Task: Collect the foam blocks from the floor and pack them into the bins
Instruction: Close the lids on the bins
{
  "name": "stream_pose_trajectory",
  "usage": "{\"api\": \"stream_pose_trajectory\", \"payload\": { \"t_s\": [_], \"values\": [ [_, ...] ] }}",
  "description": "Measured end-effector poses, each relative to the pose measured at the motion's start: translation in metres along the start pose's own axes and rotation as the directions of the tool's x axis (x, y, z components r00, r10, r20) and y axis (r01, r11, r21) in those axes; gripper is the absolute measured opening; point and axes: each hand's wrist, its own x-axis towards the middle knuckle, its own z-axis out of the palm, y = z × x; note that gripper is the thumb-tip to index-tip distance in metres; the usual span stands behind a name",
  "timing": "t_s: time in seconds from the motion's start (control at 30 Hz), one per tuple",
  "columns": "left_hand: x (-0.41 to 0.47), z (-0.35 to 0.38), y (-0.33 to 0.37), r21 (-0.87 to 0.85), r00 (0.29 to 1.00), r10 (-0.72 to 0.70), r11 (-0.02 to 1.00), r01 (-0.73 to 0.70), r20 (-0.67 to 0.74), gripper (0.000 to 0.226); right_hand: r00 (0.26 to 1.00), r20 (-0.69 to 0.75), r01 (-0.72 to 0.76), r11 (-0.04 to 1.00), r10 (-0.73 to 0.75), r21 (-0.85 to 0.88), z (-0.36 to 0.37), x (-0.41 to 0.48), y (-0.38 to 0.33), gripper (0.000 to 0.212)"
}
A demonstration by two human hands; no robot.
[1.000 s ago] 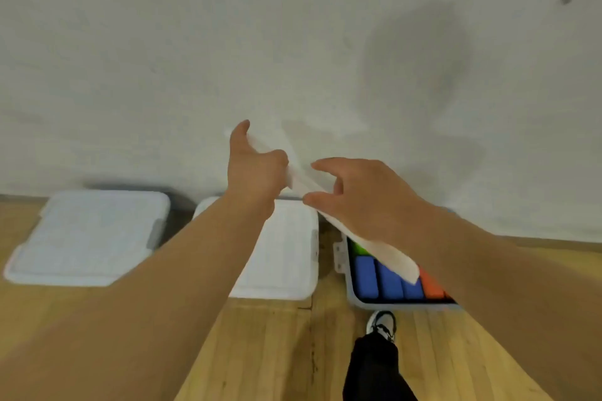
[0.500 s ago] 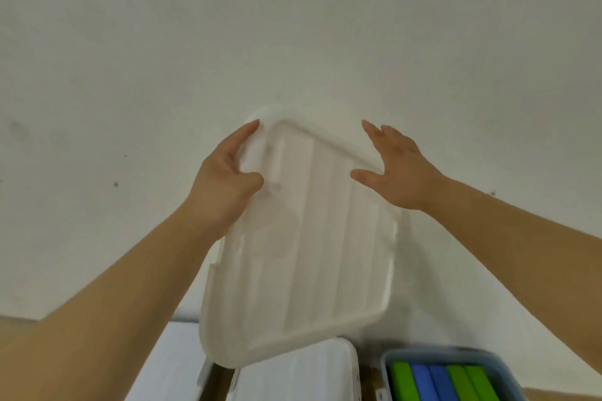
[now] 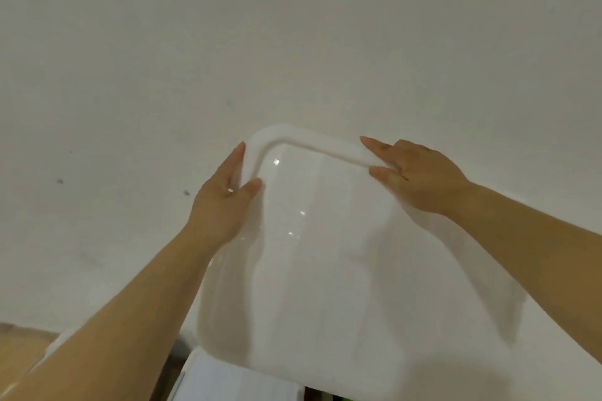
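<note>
Only a corner of the wooden floor (image 3: 19, 348) shows: tan boards at the lower left. On it sits a white lidded bin (image 3: 237, 384), cut off by the bottom edge. Left of that bin, across a dark gap, a second white bin (image 3: 53, 346) peeks out. Right of it lies a green sliver (image 3: 338, 398) — possibly foam blocks.

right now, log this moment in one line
step: lid held up | left hand: grips lid corner | right hand: grips lid rim | below: closed bin
</note>
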Motion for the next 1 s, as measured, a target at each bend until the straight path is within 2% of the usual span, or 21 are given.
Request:
{"api": "stream_pose_trajectory", "payload": {
  "t_s": [0.13,0.27,0.4,0.47,0.67,0.87,1.0],
  "values": [
    [-0.013,0.076,-0.062,0.146,0.996,-0.075,0.987,0.068,0.038,0.063,0.996,0.084,0.039,0.998,-0.035,-0.053,0.059,-0.01,0.046,0.056],
    [-0.03,0.133,-0.145,0.225,0.957,-0.274,0.942,0.248,0.092,0.063,0.971,0.239,0.045,0.996,-0.026,-0.073,0.157,-0.025,0.085,0.061],
    [-0.049,0.182,-0.247,0.269,0.839,-0.518,0.842,0.467,0.167,0.062,0.882,0.47,-0.012,0.999,0.03,-0.041,0.278,-0.045,0.112,0.055],
    [-0.059,0.205,-0.305,0.323,0.747,-0.624,0.773,0.546,0.231,0.062,0.812,0.579,-0.049,0.997,0.075,-0.061,0.338,-0.061,0.124,0.054],
    [-0.104,0.276,-0.452,0.509,0.461,-0.807,0.591,0.626,0.369,0.065,0.601,0.783,-0.104,0.987,0.16,-0.121,0.502,-0.13,0.158,0.054],
    [-0.159,0.345,-0.579,0.634,0.31,-0.857,0.514,0.578,0.412,0.068,0.478,0.859,-0.113,0.983,0.183,-0.146,0.649,-0.189,0.194,0.054],
    [-0.194,0.396,-0.649,0.627,0.281,-0.872,0.485,0.61,0.401,0.074,0.451,0.877,-0.096,0.986,0.167,-0.138,0.737,-0.213,0.224,0.054]
  ]
}}
